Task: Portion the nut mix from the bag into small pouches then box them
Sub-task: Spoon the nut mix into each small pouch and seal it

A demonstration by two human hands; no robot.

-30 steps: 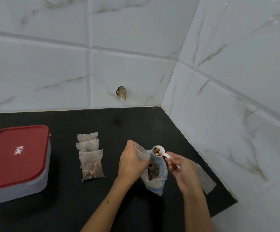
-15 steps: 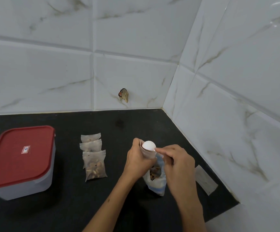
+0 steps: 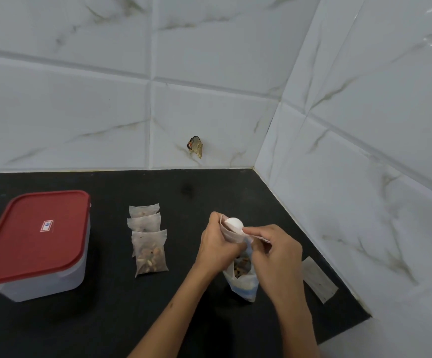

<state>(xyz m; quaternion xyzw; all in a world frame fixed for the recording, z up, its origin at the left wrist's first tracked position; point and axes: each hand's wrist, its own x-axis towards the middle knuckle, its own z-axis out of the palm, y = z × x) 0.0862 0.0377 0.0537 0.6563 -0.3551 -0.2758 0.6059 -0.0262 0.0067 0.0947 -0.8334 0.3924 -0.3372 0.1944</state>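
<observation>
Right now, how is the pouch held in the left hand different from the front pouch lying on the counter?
The held pouch is open, upright and taking the scoop; the front pouch lies flat, untouched, with nuts settled at its near end. The left hand grips one; the other rests on the counter. Both are small translucent pouches.

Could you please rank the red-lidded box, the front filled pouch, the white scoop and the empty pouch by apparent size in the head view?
1. red-lidded box
2. front filled pouch
3. empty pouch, close to the filled one, so unsure
4. white scoop
</observation>
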